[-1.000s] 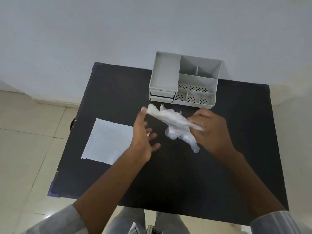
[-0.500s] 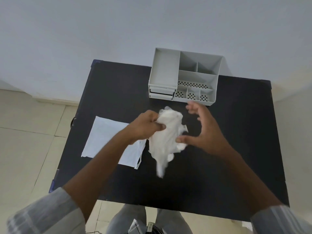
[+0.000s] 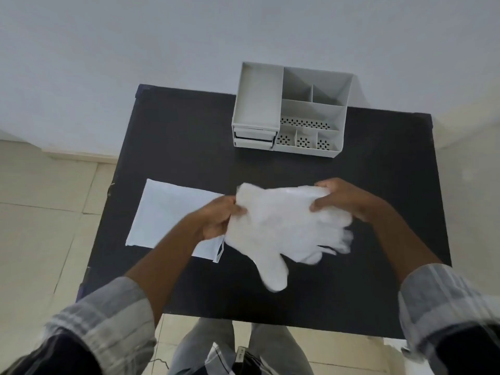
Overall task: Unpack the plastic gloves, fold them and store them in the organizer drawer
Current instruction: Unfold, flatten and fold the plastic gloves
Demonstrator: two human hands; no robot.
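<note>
A translucent white plastic glove (image 3: pixel 278 226) is stretched out flat above the middle of the black table (image 3: pixel 378 266), thumb hanging toward me and fingers pointing right. My left hand (image 3: pixel 219 216) pinches its cuff at the left. My right hand (image 3: pixel 343 198) grips its upper right edge near the fingers. The grey organizer (image 3: pixel 290 112) stands at the table's far edge, with its two drawers (image 3: pixel 254 136) at the lower left front, both pushed in.
A flat white packet (image 3: pixel 167 215) lies on the left part of the table, partly under my left wrist. The table's near edge is just in front of my legs. Tiled floor lies on both sides and a pale wall behind.
The glove was a crumpled bundle held close between my hands. My hands have moved apart and pulled it open into a flat spread shape.
</note>
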